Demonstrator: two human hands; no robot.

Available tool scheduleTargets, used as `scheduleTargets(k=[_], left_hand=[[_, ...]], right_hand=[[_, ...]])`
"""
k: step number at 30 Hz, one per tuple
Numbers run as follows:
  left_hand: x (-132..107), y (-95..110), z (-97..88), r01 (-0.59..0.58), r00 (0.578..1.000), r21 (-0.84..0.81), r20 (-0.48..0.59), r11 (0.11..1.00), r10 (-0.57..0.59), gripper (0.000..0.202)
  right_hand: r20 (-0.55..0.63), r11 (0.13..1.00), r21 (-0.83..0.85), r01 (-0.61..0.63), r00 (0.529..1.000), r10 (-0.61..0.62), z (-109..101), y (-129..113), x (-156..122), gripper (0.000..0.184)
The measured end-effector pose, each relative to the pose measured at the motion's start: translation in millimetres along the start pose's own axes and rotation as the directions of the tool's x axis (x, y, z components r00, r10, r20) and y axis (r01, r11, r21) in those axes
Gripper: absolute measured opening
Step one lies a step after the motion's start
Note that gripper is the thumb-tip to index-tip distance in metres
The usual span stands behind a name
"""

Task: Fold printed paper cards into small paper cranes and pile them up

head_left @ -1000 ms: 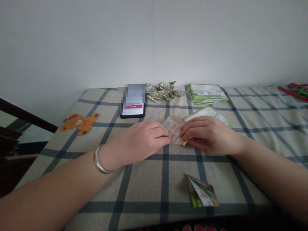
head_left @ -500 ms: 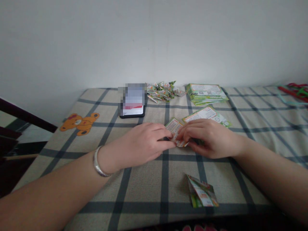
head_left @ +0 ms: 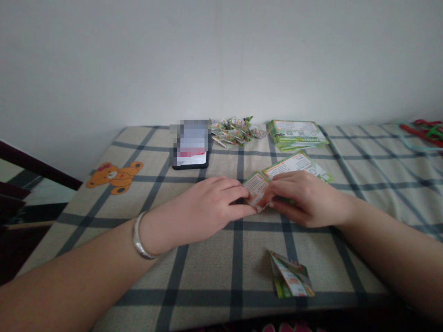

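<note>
A small printed paper (head_left: 256, 186) with a green edge is held between my two hands over the tablecloth. My left hand (head_left: 221, 200), with a silver bangle at the wrist, pinches its left and near edge. Across from it my right hand (head_left: 297, 197) has bent fingers closed on the paper's right side, hiding part of it. Just behind the right hand lies a flat printed leaflet (head_left: 292, 165), partly covered by the fingers. Nearer to me, apart from both hands, rests a folded paper piece (head_left: 292, 276).
Along the wall stand a phone (head_left: 194, 147), a cluster of folded paper pieces (head_left: 235, 132) and a stack of leaflets (head_left: 296, 133). Red and green cords (head_left: 425, 131) lie at the far right. A checked cloth (head_left: 207, 267) with a bear print (head_left: 114, 176) covers the table.
The held paper has shifted slightly to the right and turned a little. My left fingertips have moved slightly right with it. The other things stay put.
</note>
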State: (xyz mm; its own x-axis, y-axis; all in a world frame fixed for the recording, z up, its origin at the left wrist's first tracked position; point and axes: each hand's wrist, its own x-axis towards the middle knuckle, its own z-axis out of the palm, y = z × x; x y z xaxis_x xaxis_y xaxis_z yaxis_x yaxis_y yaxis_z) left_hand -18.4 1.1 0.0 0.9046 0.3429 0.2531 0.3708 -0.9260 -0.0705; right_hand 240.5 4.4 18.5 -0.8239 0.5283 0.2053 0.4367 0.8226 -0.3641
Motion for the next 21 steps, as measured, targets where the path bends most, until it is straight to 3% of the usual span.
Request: scheduleTargets(k=[5, 8, 12, 21], left_hand=[[1, -1, -1.0, 0.003, 1.000, 0.024, 0.001, 1.000, -0.003, 0.027], [0, -1, -1.2, 0.007, 1.000, 0.015, 0.002, 1.000, -0.007, 0.028], [0, -3, -0.9, 0.011, 1.000, -0.005, 0.018, 1.000, -0.011, 0.034], [-4, -11, 2.2, 0.003, 1.000, -0.088, 0.000, 0.996, -0.003, 0.033]], right_hand=[[-0.106, 0.997, 0.016, -0.071, 0.992, 0.073, 8, 9, -1, 0.007], [-0.219, 0.997, 0.050, -0.056, 0.974, 0.065, 11, 15, 0, 0.013], [-0.198, 0.994, -0.015, 0.105, 0.975, -0.106, 9, 17, 1, 0.004], [-0.211, 0.989, -0.083, 0.126, 0.967, -0.141, 11, 20, 0, 0.012]])
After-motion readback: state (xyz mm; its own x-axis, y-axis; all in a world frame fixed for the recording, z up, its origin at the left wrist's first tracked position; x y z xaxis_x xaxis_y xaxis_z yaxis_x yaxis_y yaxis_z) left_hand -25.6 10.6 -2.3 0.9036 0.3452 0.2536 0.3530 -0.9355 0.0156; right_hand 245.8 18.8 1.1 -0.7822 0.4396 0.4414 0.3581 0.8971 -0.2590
